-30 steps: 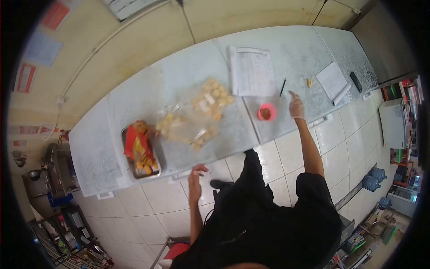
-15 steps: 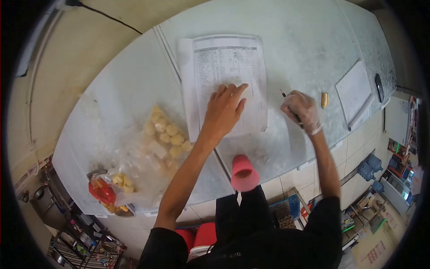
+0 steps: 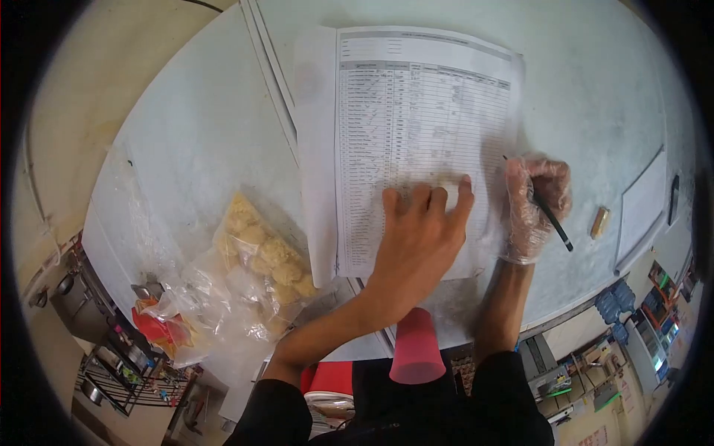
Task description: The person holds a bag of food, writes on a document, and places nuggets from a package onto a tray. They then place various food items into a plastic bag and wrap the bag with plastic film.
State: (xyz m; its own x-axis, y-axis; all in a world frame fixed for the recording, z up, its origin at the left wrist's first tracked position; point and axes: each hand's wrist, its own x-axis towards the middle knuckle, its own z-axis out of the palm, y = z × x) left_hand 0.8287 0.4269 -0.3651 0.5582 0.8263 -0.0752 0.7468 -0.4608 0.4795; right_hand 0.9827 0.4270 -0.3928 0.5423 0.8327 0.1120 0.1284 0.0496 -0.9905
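Note:
A printed table form [image 3: 428, 111] lies on the pale table, its left sheet folded out beside it. My bare left hand [image 3: 428, 234] rests on the lower part of the form with fingers spread and the index finger pointing up the page. Just right of the form, my right hand [image 3: 537, 197], in a clear plastic glove, is closed around a dark pencil [image 3: 554, 223]. The pencil's tip points up and left at the form's right edge. Below my left wrist, a pink cup [image 3: 417, 353] stands at the table's near edge.
A clear plastic bag of pale yellow balls [image 3: 260, 249] lies to the left, near a red packet [image 3: 158, 325]. On the right are a small gold-coloured object [image 3: 600, 222], a white paper pad [image 3: 641, 201] and a dark slim object [image 3: 674, 199]. A seam [image 3: 271, 82] crosses the table.
My gloved right hand has moved in to the form's right edge with the pencil. My left hand sits lower on the page, and the view has come closer to the form.

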